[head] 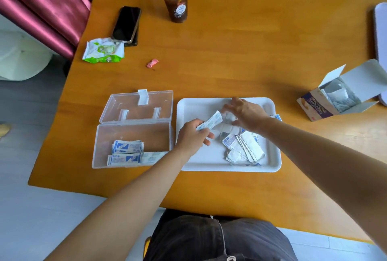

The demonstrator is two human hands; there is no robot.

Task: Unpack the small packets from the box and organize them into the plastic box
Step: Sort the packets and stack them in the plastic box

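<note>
While the plastic box [125, 133] sits open at the left, stacked packets [125, 153] lying lengthwise along its near wall, the left hand [191, 135] pinches a small bundle [210, 122] over the white tray [201, 162], fingers curled round it, its long axis slanting up and right. The box lies just left of that hand, so the left arm looks nearer for the drop. Further right, the right hand [245, 114] hovers with fingers spread just beyond the loose pile [243, 147]; whether it grips anything is blurred. Far right, the cardboard box [326, 101] stands open.
</note>
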